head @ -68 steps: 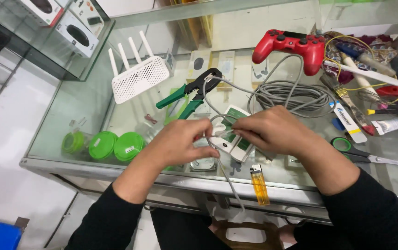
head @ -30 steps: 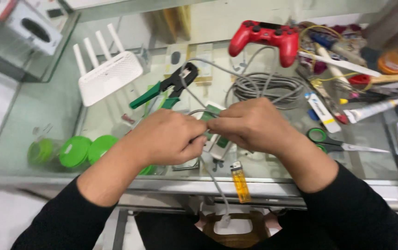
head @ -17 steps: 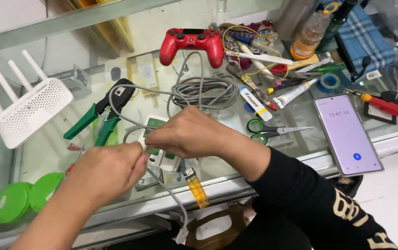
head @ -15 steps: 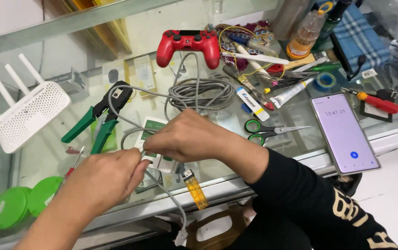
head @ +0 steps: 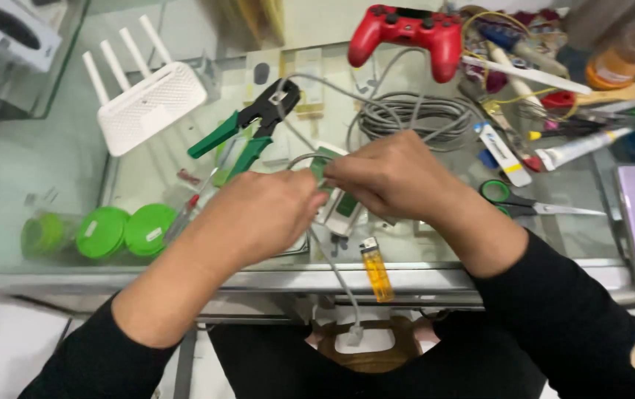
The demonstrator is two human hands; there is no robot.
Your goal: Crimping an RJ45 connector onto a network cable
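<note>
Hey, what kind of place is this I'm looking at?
Probably an electronics repair or network shop counter: a glass display counter holds a white router, a green-handled crimping tool and a coil of grey cable, amid scattered tools.

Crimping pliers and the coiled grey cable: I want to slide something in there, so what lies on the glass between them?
In the head view, a loose grey cable loops across the glass between the green-handled crimping pliers and the cable coil; otherwise that stretch is bare.

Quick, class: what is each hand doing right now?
Left hand: closed, pinching the grey cable.
Right hand: closed on the same cable, near a small green piece.
</note>
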